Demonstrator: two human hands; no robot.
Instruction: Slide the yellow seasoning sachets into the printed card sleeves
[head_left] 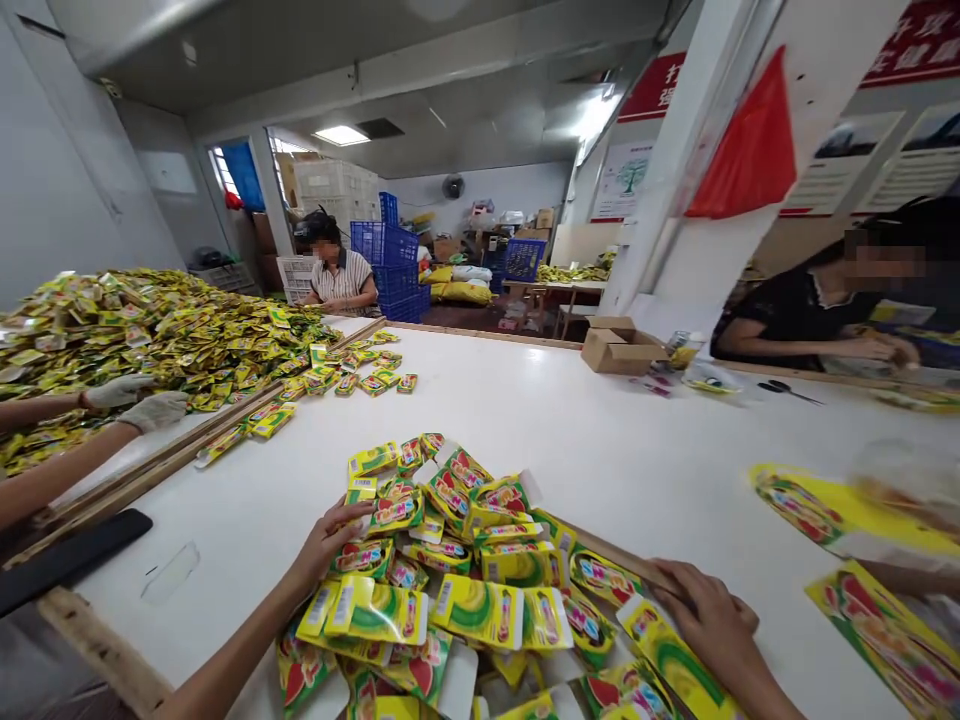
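In front of me a heap of small yellow-green candy boxes [480, 610] with fruit pictures lies on the white table [525, 400]; several have their end flaps up. My left hand [330, 545] rests against the heap's left side, fingers stretched out over the nearest boxes. At the heap's right edge, my right hand [709, 610] has its fingers closed round the near end of a thin brown wooden strip [600, 545]. That strip runs along the far right side of the heap, partly hidden by boxes.
At left, gloved hands [150, 405] of a co-worker touch a large mound of small packs [150, 330] behind a wooden ledge [217, 420]. An open carton [619, 345] and scissors [787, 390] lie at the far edge. Yellow printed bags [885, 640] are at right. Two people sit beyond.
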